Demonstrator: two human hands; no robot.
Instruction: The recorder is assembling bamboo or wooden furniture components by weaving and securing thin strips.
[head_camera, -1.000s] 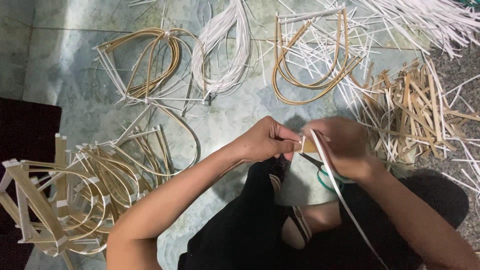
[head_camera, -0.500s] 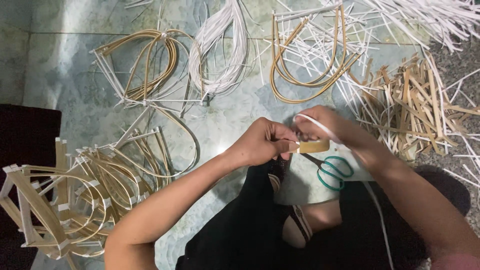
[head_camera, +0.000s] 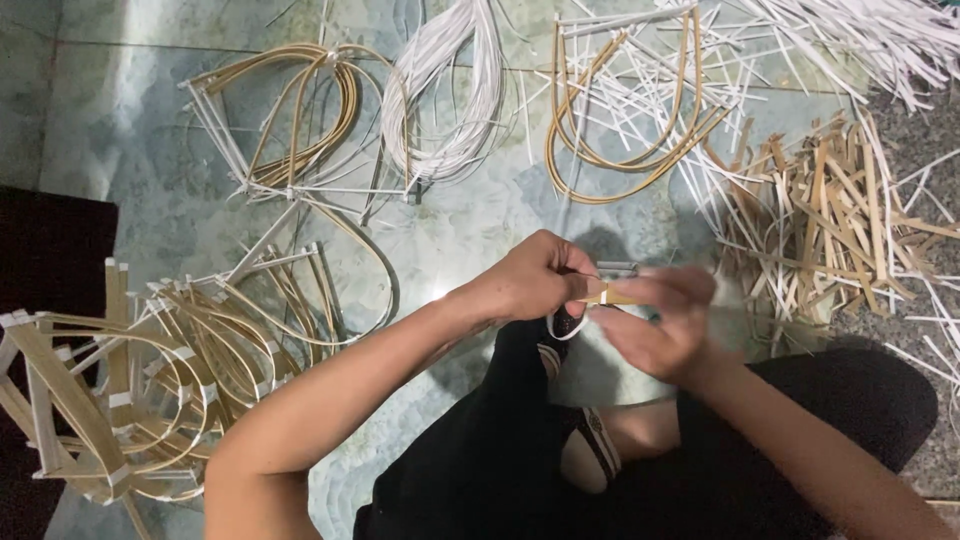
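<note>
From the head camera, your left hand (head_camera: 530, 280) pinches a short bamboo strip (head_camera: 618, 297) steady above your lap, while your right hand (head_camera: 660, 325) pinches white tape (head_camera: 560, 327) onto it; bent frames (head_camera: 150, 370) pile at the floor's (head_camera: 480, 215) left edge.

Left hand (head_camera: 535, 280) and right hand (head_camera: 655, 325) pinch bamboo strip (head_camera: 612, 296); white tape (head_camera: 560, 328) loops below.

Showing two hands: left hand (head_camera: 530, 280), right hand (head_camera: 660, 325), both pinching one short bamboo strip (head_camera: 612, 297). Lying beyond that strip: one bundle of white strips (head_camera: 450, 90), two bent-bamboo loop clusters (head_camera: 300, 110) (head_camera: 630, 110).
</note>
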